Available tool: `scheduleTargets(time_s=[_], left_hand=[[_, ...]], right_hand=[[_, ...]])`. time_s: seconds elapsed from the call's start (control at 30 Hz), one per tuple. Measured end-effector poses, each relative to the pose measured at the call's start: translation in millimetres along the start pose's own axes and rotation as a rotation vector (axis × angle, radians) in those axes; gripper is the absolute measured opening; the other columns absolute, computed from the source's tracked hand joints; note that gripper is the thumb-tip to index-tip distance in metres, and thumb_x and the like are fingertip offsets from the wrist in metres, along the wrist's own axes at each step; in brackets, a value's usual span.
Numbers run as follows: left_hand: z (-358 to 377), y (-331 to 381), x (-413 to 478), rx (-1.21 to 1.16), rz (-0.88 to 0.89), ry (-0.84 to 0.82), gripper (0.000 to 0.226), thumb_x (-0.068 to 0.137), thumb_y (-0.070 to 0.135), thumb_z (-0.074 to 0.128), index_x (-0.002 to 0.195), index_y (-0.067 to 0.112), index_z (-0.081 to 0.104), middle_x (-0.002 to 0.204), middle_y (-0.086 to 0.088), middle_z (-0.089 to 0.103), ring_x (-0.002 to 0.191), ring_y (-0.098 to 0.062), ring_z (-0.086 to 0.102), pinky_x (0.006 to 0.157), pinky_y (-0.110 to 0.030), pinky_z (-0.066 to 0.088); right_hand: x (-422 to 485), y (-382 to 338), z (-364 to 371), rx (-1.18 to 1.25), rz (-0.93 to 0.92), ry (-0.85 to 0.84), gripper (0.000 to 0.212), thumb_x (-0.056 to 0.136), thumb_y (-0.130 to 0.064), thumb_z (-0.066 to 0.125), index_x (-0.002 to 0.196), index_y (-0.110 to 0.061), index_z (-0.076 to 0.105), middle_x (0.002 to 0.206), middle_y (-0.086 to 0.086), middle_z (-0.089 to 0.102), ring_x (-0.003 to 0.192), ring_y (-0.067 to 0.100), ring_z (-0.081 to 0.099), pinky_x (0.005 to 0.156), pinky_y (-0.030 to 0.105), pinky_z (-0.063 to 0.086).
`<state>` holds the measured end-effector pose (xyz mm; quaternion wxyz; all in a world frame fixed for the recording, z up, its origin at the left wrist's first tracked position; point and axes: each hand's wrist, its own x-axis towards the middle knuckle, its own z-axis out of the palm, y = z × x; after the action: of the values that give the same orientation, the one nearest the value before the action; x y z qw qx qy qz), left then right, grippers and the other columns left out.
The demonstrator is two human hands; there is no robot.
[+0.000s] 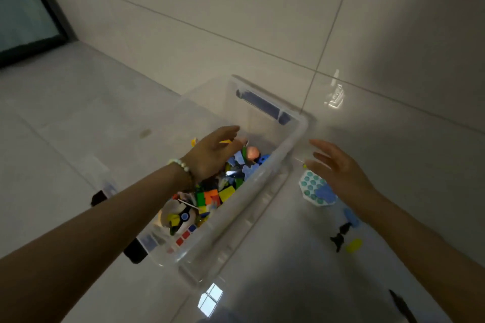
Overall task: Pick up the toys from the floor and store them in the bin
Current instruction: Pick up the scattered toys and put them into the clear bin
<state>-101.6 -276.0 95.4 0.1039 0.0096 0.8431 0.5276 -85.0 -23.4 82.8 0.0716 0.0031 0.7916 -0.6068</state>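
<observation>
Hovering over the clear bin [249, 207] of coloured toys [210, 196] was the left hand [215, 152], fingers curled, grip on 1 yellow piece [225, 141] impossible to tell, right hand [338, 170] spread wide and empty, teal bubble toy [311, 183], black figure [341, 236] lay on the floor [275, 257] just beside the bin

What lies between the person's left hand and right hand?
In the head view, the long side wall of the clear bin and a narrow strip of floor lie between the left hand, above the bin, and the right hand.
</observation>
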Motion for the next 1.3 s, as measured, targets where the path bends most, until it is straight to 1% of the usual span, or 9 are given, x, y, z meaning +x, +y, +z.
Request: scheduleTargets(time_s=[0.13,0.23,0.4,0.53,0.67,0.73,0.83,1.1,1.3], left_hand=[[74.0,45.1,-2.5,-0.118,0.162,-0.067,0.027,0.091,0.024,0.054,0.118,0.02,0.055,0.116,-0.001,0.059,0.1,-0.008,0.058,0.076,-0.008,0.046],[147.6,55.3,-12.0,-0.175,0.097,-0.18,0.021,0.091,0.024,0.055,0.111,0.02,0.057,0.107,-0.003,0.062,0.085,-0.003,0.058,0.069,-0.007,0.047],[264.5,12.5,-48.5,0.038,-0.128,-0.423,0.038,0.087,0.027,0.061,0.122,0.011,0.055,0.112,-0.003,0.058,0.091,-0.01,0.054,0.07,-0.017,0.043],[330.6,-34.8,-87.5,0.2,-0.158,-0.617,0.042,0.08,0.025,0.07,0.119,0.013,0.056,0.117,-0.007,0.057,0.093,-0.015,0.056,0.078,-0.02,0.044],[378.5,-75.5,-126.4,0.422,-0.048,-0.751,0.056,0.073,0.035,0.075,0.122,0.022,0.053,0.118,0.0,0.052,0.097,-0.009,0.05,0.083,-0.018,0.04],[397.6,-91.3,-141.7,0.484,-0.02,-0.749,0.064,0.068,0.039,0.078,0.125,0.023,0.051,0.119,0.001,0.05,0.103,-0.012,0.05,0.089,-0.021,0.042],[417.0,-107.5,-157.1,0.578,0.098,-0.717,0.058,0.068,0.037,0.078,0.119,0.022,0.055,0.116,-0.002,0.05,0.11,-0.017,0.05,0.093,-0.028,0.043],[430.1,-123.1,-165.2,0.658,0.246,-0.603,0.046,0.063,0.038,0.08,0.1,0.022,0.056,0.105,-0.001,0.049,0.098,-0.018,0.046,0.079,-0.026,0.038],[426.5,-121.8,-161.3,0.623,0.264,-0.58,0.037,0.073,0.031,0.074,0.1,0.016,0.053,0.1,-0.003,0.053,0.092,-0.02,0.052,0.071,-0.024,0.035]], right_hand=[[-65.3,44.1,-72.5,0.004,0.119,0.086,0.037,0.085,-0.017,0.063,0.114,-0.038,0.053,0.118,-0.024,0.052,0.119,0.005,0.046,0.075,0.006,0.047],[-120.9,90.6,-119.4,-0.01,0.257,0.178,0.037,0.084,-0.018,0.064,0.112,-0.04,0.053,0.134,-0.013,0.047,0.127,0.011,0.044,0.093,0.026,0.043],[-208.7,180.0,-155.7,-0.08,0.442,0.231,0.048,0.08,-0.009,0.069,0.121,-0.024,0.049,0.138,0.004,0.043,0.131,0.025,0.04,0.102,0.045,0.042],[-254.8,233.0,-157.7,-0.094,0.501,0.312,0.048,0.078,-0.01,0.072,0.123,-0.013,0.053,0.128,0.004,0.051,0.123,0.022,0.048,0.096,0.038,0.046],[-286.9,260.8,-149.5,-0.073,0.505,0.41,0.037,0.078,-0.017,0.073,0.11,-0.025,0.056,0.122,-0.001,0.052,0.108,0.013,0.051,0.073,0.018,0.049],[-299.1,271.5,-145.1,-0.128,0.469,0.445,0.037,0.078,-0.019,0.074,0.111,-0.022,0.057,0.119,0.0,0.054,0.104,0.014,0.053,0.064,0.012,0.048],[-313.8,281.7,-139.8,-0.13,0.463,0.479,0.038,0.077,-0.019,0.074,0.111,-0.013,0.059,0.113,0.007,0.058,0.098,0.018,0.057,0.069,0.025,0.05],[-343.8,288.9,-128.3,-0.051,0.438,0.502,0.027,0.08,-0.011,0.071,0.103,-0.018,0.058,0.114,0.006,0.059,0.083,0.014,0.056,0.063,0.009,0.047],[-350.9,293.4,-111.8,-0.031,0.496,0.439,0.029,0.079,-0.012,0.072,0.106,-0.008,0.061,0.11,0.006,0.061,0.087,0.015,0.057,0.067,0.01,0.046]])
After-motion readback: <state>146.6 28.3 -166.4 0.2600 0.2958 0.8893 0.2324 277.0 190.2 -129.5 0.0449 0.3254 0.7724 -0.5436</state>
